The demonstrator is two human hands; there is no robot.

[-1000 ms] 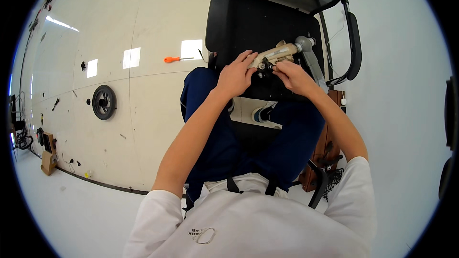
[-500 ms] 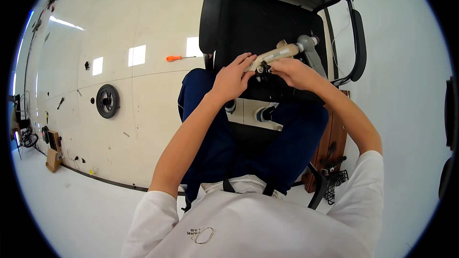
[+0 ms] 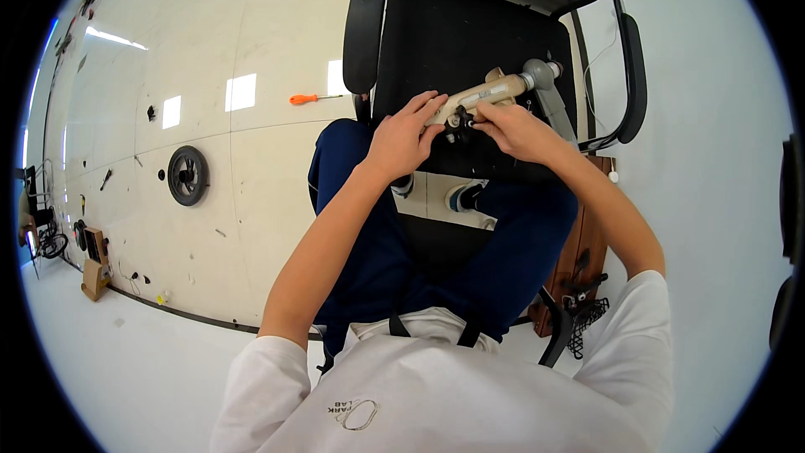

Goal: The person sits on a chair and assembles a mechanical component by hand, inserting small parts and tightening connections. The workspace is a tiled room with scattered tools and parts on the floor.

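A beige tubular assembly [image 3: 488,94] lies slantwise on the black seat [image 3: 436,50] of the chair in front of me. At its far right end are a grey ball-shaped joint [image 3: 537,74] and a grey arm [image 3: 554,113]. My left hand [image 3: 401,136] is closed round the tube's near left end. A black fitting [image 3: 459,122] with a round metal centre sits against the tube between my hands. My right hand [image 3: 513,132] is closed in a pinch at the fitting's right side; what its fingertips hold is too small to make out.
An orange-handled screwdriver [image 3: 305,100] lies on the tiled floor left of the chair. Farther left is a black wheel [image 3: 188,176], with small parts scattered about. Black armrests [image 3: 366,25] flank the seat. A brown wooden cabinet [image 3: 589,235] stands at my right.
My right fingers have shifted slightly at the black fitting. The left hand keeps its hold, and the tube stays in place on the seat. The whole view has moved a little.
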